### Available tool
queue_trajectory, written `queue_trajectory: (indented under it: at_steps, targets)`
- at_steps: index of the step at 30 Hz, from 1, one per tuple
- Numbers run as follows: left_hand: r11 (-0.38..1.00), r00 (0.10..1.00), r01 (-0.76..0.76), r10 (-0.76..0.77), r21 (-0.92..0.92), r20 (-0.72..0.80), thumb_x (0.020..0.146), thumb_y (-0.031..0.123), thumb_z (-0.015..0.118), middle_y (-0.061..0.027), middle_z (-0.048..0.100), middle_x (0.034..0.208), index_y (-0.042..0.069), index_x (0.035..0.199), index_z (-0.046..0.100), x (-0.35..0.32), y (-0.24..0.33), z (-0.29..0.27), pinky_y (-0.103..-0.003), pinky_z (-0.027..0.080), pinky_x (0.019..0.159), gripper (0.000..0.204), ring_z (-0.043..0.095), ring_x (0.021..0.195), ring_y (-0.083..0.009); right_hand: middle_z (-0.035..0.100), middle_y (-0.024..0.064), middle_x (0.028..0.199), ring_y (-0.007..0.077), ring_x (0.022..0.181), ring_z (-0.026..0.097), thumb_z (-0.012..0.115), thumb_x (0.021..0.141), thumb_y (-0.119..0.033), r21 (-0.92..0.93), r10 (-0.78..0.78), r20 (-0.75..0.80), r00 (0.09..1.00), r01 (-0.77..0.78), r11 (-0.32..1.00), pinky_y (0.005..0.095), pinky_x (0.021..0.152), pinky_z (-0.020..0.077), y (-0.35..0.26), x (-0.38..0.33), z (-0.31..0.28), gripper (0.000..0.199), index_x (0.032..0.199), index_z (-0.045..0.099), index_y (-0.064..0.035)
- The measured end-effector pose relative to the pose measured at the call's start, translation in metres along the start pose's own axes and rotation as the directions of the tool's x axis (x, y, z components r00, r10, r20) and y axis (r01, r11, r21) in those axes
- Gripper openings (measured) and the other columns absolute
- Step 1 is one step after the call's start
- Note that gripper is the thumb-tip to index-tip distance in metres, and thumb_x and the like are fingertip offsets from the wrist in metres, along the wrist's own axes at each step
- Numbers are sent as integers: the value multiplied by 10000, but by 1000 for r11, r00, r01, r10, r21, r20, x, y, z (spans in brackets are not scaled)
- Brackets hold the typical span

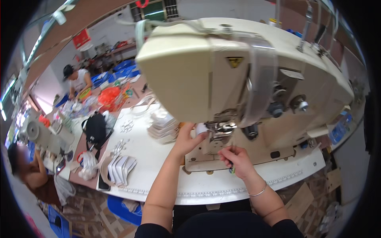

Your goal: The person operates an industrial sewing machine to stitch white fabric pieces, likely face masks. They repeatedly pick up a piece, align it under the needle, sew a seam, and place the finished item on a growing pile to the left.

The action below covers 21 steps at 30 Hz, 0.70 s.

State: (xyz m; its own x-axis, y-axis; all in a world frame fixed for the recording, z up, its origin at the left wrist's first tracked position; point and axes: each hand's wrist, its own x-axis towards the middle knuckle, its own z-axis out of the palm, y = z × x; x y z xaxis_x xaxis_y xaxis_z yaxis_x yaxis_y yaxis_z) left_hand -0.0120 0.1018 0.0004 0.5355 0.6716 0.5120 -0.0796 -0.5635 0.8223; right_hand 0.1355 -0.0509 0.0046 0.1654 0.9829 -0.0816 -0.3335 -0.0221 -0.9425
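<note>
A large cream sewing machine (178,75) fills the middle and right, its metal presser foot (224,127) low over the bed. My left hand (186,139) is left of the foot, thumb and fingers closed on a small white piece (201,129) whose far part is hidden by the machine. My right hand (237,160) is in front of the foot, thumb and forefinger pinched together. Under its curled fingers shows a small black-and-green tool (231,169), mostly hidden. Behind my left hand lies a stack of white folded pieces (162,126) with straps.
Another bundle of white pieces (122,168) lies at the left, beside a phone (104,183) and small white parts (119,146). A black bag (95,131) rests farther left. A printed ruler (238,190) follows the table's near edge. Two people work at the left, one by another sewing machine (39,131).
</note>
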Motion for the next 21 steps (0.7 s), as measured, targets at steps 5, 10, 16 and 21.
queue_trajectory:
  at_steps: [5, 10, 16, 21]
  targets:
    - [995, 998, 65, -67, -81, -21, 675, 118, 688, -76, 561, 954, 48, 1018, 575, -4, 11, 3, -282, 406, 791, 368, 533, 888, -185, 555, 11, 649, 34, 514, 428, 583, 817, -164, 3, 18, -31, 999, -18, 1000, 158, 451, 323, 5, -4, 2, 169, 835, 589, 4]
    - [754, 899, -179, 386, 632, -206, 624, 167, 740, -125, 515, 1076, 130, 1040, 592, -27, 31, -22, -353, 406, 811, 443, 497, 966, -274, 555, 18, 650, 44, 511, 435, 584, 817, -157, -12, 52, 14, 999, -52, 999, 170, 447, 323, 17, -1, 10, 167, 823, 577, 9]
    - [171, 667, 612, 413, 772, -620, 645, 201, 717, -118, 513, 1066, 142, 1031, 606, -130, 27, -168, -398, 372, 826, 406, 473, 972, -311, 551, 20, 663, 49, 513, 439, 586, 811, -160, -57, 120, 45, 992, -118, 991, 168, 449, 333, 28, 6, 4, 173, 840, 576, 10]
    - [-129, 723, 681, 278, 721, -633, 667, 302, 694, -132, 498, 1085, 124, 1047, 588, -166, 3, -171, -445, 319, 899, 433, 424, 1083, -327, 554, 12, 675, 39, 517, 425, 584, 813, -160, -91, 151, 110, 982, -141, 986, 164, 459, 328, 34, 12, 20, 186, 866, 587, 18]
